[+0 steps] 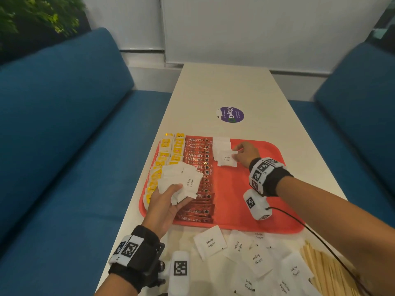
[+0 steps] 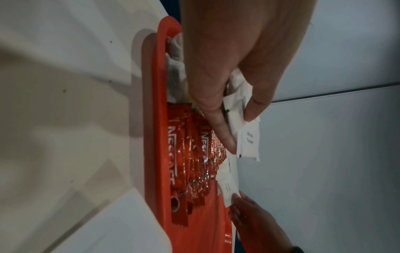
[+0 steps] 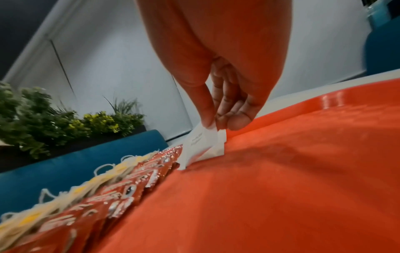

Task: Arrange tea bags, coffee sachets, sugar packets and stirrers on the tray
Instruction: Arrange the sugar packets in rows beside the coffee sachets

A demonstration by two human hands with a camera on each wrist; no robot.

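A red tray [image 1: 252, 189] lies on the white table. Yellow tea bags [image 1: 168, 154] fill its left column and red Nescafe sachets [image 1: 198, 167] the column beside them. A short row of white sugar packets [image 1: 223, 150] runs down from the tray's far edge. My right hand [image 1: 245, 153] pinches the nearest packet of that row [image 3: 200, 142] by its right edge, thumb on top. My left hand [image 1: 164, 201] holds a fanned stack of sugar packets [image 1: 181, 180] above the sachets, gripped between thumb and fingers [image 2: 251, 109].
Loose sugar packets [image 1: 256, 257] lie scattered on the table in front of the tray. Wooden stirrers [image 1: 320, 265] lie at the near right. A purple sticker [image 1: 232, 114] sits mid-table. Blue sofas [image 1: 64, 124] flank the table on both sides.
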